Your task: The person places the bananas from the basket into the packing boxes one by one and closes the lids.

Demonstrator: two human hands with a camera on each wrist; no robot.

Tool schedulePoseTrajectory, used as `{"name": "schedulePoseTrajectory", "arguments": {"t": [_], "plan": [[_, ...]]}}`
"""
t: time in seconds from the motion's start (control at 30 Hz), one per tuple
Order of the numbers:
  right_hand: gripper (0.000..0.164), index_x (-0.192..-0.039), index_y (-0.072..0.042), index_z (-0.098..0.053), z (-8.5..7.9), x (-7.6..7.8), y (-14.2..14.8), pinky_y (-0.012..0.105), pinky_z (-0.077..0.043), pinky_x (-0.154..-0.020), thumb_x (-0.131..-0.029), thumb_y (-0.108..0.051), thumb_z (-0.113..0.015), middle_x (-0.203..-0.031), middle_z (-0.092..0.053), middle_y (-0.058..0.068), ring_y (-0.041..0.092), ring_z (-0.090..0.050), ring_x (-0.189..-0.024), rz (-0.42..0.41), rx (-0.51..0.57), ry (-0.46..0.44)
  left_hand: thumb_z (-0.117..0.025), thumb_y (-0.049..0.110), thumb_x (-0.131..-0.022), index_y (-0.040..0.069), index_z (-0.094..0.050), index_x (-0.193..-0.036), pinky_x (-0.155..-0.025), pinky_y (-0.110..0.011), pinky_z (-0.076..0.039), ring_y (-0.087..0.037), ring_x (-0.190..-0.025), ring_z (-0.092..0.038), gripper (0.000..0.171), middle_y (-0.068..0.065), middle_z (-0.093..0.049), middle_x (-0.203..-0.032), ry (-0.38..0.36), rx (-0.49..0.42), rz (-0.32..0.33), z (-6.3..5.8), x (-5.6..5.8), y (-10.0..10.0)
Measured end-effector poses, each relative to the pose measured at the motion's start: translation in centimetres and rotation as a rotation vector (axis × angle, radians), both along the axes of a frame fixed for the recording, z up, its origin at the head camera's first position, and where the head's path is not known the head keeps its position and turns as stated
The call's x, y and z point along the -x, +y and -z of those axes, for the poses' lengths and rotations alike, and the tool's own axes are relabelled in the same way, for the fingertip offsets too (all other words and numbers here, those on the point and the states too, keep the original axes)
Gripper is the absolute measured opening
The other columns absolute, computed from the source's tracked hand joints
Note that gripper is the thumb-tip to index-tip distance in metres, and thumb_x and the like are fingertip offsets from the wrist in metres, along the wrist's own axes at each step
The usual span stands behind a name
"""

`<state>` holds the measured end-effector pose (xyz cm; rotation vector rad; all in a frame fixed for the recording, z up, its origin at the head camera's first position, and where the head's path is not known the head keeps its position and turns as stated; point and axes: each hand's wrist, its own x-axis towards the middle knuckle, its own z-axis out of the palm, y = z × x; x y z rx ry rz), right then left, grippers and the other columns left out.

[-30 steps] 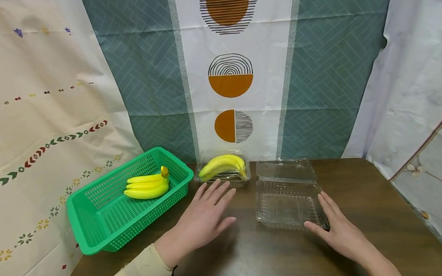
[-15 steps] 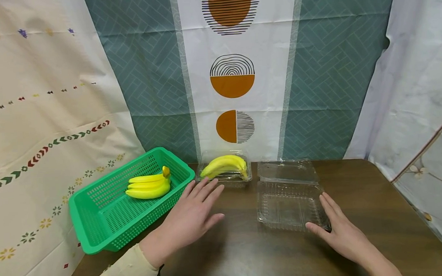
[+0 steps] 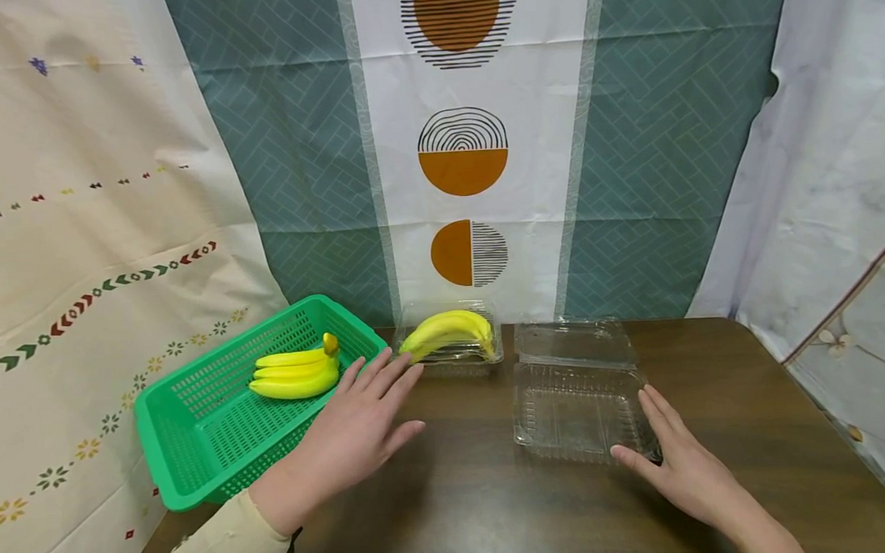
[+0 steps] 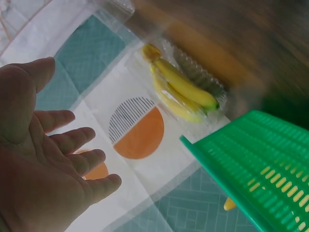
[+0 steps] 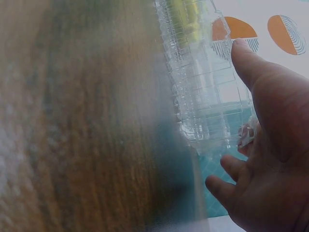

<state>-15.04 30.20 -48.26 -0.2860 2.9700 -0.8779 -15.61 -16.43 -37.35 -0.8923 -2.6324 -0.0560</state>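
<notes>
Left hand hovers spread near the basket, right hand touching clear container.

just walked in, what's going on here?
A person is working bare-handed at a table. The left grip holds nothing, spread beside the basket with a banana bunch in it. The right grip rests at the side of an open box with nothing inside. Behind, a second box holds bananas.
</notes>
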Motion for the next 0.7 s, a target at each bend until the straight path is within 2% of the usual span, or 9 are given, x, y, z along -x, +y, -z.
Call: {"name": "schedulePoseTrajectory", "arguments": {"t": [0.7], "plan": [[0.113, -0.177, -0.004, -0.001, 0.0, 0.1, 0.0, 0.082, -0.046, -0.094, -0.106, -0.065, -0.065, -0.183, 0.001, 0.022, 0.065, -0.033, -0.151, 0.000, -0.002, 0.008, -0.082, 0.042, -0.102, 0.004, -0.051, -0.164, -0.125, -0.069, -0.030, -0.046, -0.158, -0.041, 0.079, -0.018, -0.051, -0.167, -0.039, -0.016, -0.089, -1.5, 0.4, -3.1]]}}
